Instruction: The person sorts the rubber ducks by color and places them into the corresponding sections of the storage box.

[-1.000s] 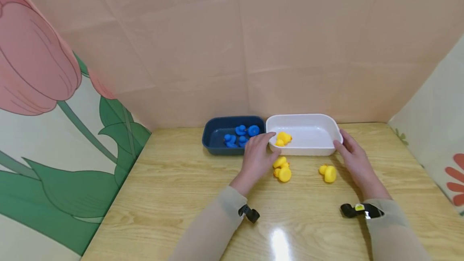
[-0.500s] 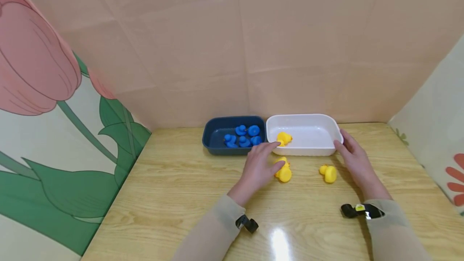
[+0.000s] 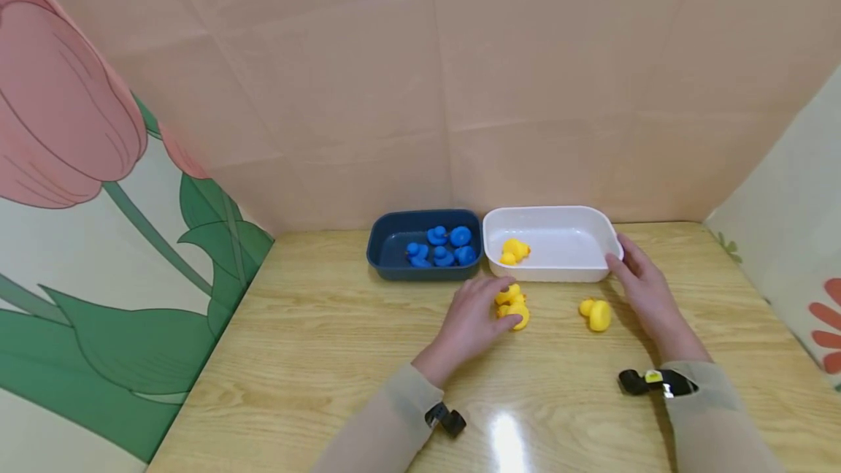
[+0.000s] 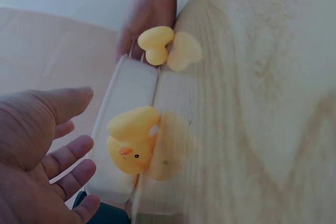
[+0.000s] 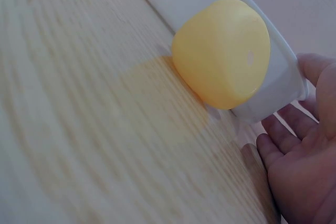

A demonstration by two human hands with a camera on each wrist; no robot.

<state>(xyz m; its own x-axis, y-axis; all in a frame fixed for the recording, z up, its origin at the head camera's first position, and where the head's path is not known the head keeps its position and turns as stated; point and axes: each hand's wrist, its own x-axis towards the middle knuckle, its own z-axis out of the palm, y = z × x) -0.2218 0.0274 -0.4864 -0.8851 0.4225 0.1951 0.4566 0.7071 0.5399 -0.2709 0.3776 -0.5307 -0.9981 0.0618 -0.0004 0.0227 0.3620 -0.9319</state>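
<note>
My left hand [image 3: 466,320] is spread beside two yellow rubber ducks [image 3: 519,310] that lie close together on the table. Its thumb and fingers reach over them with a gap between. In the left wrist view the fingers [image 4: 79,150] stand apart from the duck [image 4: 131,140] and hold nothing. My right hand [image 3: 647,294] holds the right end of the white tray [image 3: 558,274], thumb at the rim and fingers round the end wall. Another yellow duck [image 3: 596,314] lies tipped on the table, left of that hand. Inside the white tray, at its left, are yellow ducks [image 3: 515,249].
A dark blue tray [image 3: 388,268] sits against the left of the white one, with several blue ducks [image 3: 443,257] in it. Behind both trays rises a pinkish cloth backdrop [image 3: 328,93]. Bare wooden table [image 3: 315,341] spreads in front.
My left hand has drawn back from the white tray's left rim toward me, down to the two ducks on the table. The right hand has stayed at the tray's end.
</note>
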